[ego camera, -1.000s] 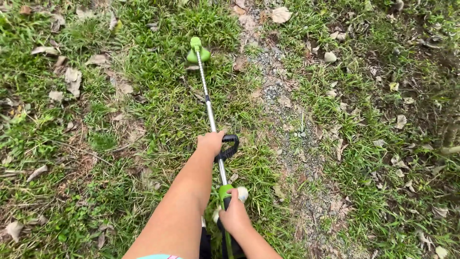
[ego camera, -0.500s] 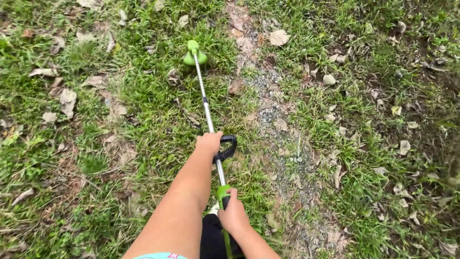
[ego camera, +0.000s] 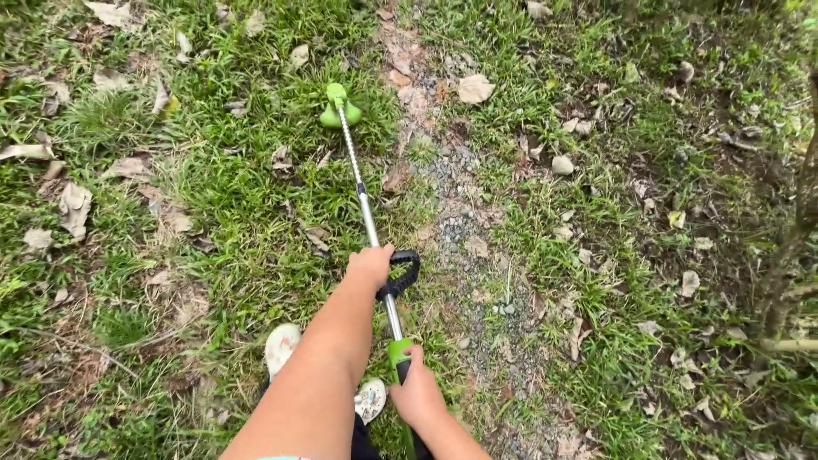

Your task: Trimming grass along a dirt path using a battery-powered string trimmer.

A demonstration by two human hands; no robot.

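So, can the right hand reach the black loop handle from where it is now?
Probably yes. The right hand grips the rear green handle, just behind the loop handle on the same shaft. But the left hand already holds the loop, leaving little room.

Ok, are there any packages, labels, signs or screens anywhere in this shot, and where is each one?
None in view: no package, label, sign or screen shows. There is only the grass trimmer with its green head and silver shaft, held by the left hand at the black loop handle and the right hand at the rear grip, over grass, dry leaves and a gravel strip.
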